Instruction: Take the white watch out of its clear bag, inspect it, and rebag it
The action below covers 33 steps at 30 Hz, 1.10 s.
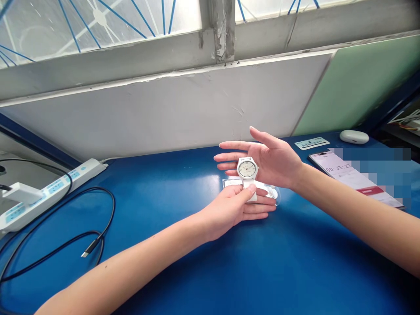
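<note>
Glossy blue surface [183, 271]; grey-white wall panel [164, 109]; pale green panel [357, 83]; frosted window [82, 22] with blue lines; peeling concrete mullion [222, 28]; daylight.

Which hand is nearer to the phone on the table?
Right. The right hand is open, palm up, behind the watch, just left of the phone. The left hand pinches the watch strap, farther left.
</note>
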### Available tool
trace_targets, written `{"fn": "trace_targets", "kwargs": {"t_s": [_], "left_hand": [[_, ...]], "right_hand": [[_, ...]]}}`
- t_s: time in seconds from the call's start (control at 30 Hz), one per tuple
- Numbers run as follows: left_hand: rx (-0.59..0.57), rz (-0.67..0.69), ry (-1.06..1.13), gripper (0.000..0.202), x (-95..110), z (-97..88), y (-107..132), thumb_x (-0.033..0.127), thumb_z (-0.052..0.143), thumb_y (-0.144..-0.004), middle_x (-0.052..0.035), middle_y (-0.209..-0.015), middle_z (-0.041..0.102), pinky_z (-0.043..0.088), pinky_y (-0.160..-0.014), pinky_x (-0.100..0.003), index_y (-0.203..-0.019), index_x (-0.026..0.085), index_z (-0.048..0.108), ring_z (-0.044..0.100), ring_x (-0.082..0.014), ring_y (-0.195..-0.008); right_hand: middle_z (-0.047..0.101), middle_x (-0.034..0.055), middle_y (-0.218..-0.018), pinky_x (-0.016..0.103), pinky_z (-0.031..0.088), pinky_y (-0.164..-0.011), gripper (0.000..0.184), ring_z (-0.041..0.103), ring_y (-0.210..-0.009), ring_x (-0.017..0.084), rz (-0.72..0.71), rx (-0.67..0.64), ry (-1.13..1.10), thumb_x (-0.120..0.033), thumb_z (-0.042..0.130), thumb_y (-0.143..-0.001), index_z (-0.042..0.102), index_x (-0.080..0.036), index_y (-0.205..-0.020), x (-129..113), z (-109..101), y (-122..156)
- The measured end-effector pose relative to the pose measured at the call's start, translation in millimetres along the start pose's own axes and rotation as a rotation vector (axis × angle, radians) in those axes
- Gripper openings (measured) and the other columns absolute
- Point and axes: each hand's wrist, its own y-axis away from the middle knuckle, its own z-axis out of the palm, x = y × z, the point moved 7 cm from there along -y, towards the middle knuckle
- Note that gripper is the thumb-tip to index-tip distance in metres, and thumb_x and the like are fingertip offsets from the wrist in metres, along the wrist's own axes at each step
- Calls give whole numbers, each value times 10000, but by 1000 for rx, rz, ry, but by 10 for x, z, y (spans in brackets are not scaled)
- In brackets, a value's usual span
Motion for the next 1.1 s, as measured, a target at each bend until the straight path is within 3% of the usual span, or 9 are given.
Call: {"fn": "trace_targets", "kwargs": {"t_s": [0.3,0.4,0.5,0.57,0.63,0.73,0.87,1.0,1.1], "left_hand": [[129,104,10,243,177,-60,20,292,556,-1005,-209,-1215,690,466,-1062,-453,-1094,90,657,646,-298,-1198],[238,242,-236,256,327,-132,77,327,540,-1012,-157,-1210,691,473,-1035,-430,-1116,130,667,637,-290,-1188],[361,407,-601,290,479,-199,175,403,520,-1013,-95,-1102,713,483,-971,-415,-1139,193,675,654,-290,-1092],[405,505,-796,316,538,-220,224,418,480,-1025,-83,-1050,715,491,-920,-402,-1186,213,660,677,-278,-981],[405,601,-1009,322,556,-204,237,366,441,-1041,-103,-1103,705,485,-943,-396,-1243,203,632,673,-278,-1015],[356,704,-1341,324,478,-152,188,261,390,-1050,-154,-1282,657,445,-1071,-436,-1287,162,588,602,-286,-1238],[379,933,-1671,288,377,-65,180,210,380,-1050,-170,-1236,689,514,-1044,-473,-1246,117,569,618,-285,-1251],[372,1011,-1789,280,317,-7,177,244,382,-1065,-157,-1247,692,542,-1019,-448,-1254,121,547,632,-282,-1239],[320,960,-1766,301,287,-13,146,254,431,-1049,-152,-1292,672,513,-1049,-459,-1308,125,514,601,-290,-1277]], "right_hand": [[757,112,-1161,513,507,-979,462,676,-1122,324,-97,31,86,-581,509,-918,731,-222,-1106,-138,-51,28],[769,83,-1096,489,490,-996,335,662,-1134,304,-252,141,302,-490,561,-931,733,-255,-1097,-303,-71,105],[732,71,-1186,480,478,-1004,263,638,-1155,304,-459,284,763,-417,574,-950,743,-278,-1097,-446,-32,295],[693,83,-1264,499,477,-1002,254,626,-1161,324,-565,340,1086,-373,609,-935,748,-283,-1127,-434,8,451],[706,91,-1236,524,492,-986,290,632,-1150,340,-588,340,1268,-341,624,-928,730,-296,-1194,-321,-21,583],[710,76,-1232,470,568,-903,343,682,-1079,296,-591,262,1342,-293,599,-948,678,-328,-1280,-100,-144,738],[708,73,-1251,378,604,-895,361,703,-1076,250,-676,206,1343,-203,582,-952,668,-282,-1294,53,-240,882],[729,78,-1194,341,614,-870,325,717,-1038,235,-739,240,1365,-171,604,-940,696,-263,-1238,52,-228,955],[735,87,-1141,336,612,-837,311,718,-997,228,-800,216,1448,-148,600,-939,698,-261,-1212,23,-204,1014]]}}
